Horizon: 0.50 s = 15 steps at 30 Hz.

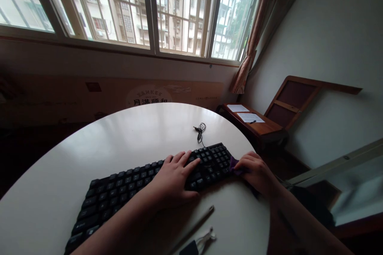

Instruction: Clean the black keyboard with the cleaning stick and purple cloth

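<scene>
A black keyboard (128,183) lies slantwise across the white round table (143,127). My left hand (176,175) rests spread on its keys, right of the middle, fingers stretched out. At the keyboard's right end, my right hand (254,169) pinches a purple cloth (235,166), which touches the right edge by the number keys. Part of the cloth is hidden beneath the fingers. The keyboard's thin black cable (200,132) lies bundled on the table behind it.
Near the front edge lie a slim grey stick-like tool (197,225) and a dark object with a white looped cord (206,239). A wooden chair (278,127) at the right bears paper sheets (250,117) and a pen. Barred windows and a large cardboard box (191,91) stand beyond.
</scene>
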{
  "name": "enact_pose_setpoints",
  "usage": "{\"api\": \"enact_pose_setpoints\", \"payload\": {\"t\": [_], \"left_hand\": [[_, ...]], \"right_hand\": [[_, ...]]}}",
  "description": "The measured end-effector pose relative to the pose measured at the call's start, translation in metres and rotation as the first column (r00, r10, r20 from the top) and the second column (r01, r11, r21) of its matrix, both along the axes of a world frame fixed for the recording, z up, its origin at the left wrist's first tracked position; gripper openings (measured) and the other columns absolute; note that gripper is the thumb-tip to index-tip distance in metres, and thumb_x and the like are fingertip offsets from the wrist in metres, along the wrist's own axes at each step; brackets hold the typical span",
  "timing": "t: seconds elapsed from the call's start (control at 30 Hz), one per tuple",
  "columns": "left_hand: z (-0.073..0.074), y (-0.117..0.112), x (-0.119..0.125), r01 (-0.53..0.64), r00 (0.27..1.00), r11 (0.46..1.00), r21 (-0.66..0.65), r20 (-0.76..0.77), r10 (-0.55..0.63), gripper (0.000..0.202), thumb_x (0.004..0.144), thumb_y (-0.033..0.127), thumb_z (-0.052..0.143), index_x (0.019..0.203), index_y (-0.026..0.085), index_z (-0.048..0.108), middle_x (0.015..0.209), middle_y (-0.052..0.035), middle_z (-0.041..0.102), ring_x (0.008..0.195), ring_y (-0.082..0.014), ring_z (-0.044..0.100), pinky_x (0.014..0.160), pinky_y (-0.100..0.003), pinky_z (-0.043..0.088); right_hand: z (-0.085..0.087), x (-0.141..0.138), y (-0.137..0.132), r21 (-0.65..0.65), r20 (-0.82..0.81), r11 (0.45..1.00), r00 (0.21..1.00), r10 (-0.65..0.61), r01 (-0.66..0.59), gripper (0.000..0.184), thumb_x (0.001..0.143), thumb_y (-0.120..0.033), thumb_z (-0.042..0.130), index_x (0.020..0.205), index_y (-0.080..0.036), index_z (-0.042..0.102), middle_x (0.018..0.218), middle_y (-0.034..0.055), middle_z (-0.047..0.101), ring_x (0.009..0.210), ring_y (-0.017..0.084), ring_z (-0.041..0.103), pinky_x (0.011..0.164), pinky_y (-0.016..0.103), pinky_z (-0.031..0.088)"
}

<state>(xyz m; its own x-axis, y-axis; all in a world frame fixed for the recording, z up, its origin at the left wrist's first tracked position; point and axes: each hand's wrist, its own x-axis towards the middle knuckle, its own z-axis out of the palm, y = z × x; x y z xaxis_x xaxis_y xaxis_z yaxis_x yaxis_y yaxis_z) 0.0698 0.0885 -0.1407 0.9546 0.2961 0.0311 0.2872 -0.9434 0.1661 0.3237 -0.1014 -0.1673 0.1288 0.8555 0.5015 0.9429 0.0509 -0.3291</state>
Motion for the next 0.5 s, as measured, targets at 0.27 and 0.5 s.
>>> {"api": "enact_pose_setpoints", "payload": {"t": [0.27, 0.5], "left_hand": [[0.000, 0.000, 0.000, 0.000, 1.000, 1.000, 0.011, 0.009, 0.000, 0.093, 0.067, 0.061, 0.068, 0.148, 0.033, 0.033, 0.158, -0.0109, 0.022, 0.142, -0.0391, 0.023, 0.112, -0.058, 0.020], [-0.003, -0.001, 0.001, -0.010, 1.000, 1.000, 0.003, 0.007, 0.010, 0.094, 0.067, 0.065, 0.067, 0.148, 0.033, 0.032, 0.158, -0.0113, 0.022, 0.143, -0.0383, 0.022, 0.113, -0.058, 0.019]], "right_hand": [[-0.021, 0.038, -0.017, 0.034, -0.194, 0.964, 0.948, -0.253, 0.265, 0.005, 0.079, -0.023, 0.067, 0.081, -0.020, 0.070, 0.084, 0.0048, 0.063, 0.082, 0.020, 0.060, 0.078, 0.034, 0.048], [0.000, -0.001, -0.011, 0.163, -0.257, 0.965, 0.954, -0.157, 0.203, 0.011, 0.084, -0.029, 0.067, 0.090, -0.021, 0.070, 0.087, 0.0058, 0.064, 0.084, 0.020, 0.059, 0.077, 0.033, 0.049]]}}
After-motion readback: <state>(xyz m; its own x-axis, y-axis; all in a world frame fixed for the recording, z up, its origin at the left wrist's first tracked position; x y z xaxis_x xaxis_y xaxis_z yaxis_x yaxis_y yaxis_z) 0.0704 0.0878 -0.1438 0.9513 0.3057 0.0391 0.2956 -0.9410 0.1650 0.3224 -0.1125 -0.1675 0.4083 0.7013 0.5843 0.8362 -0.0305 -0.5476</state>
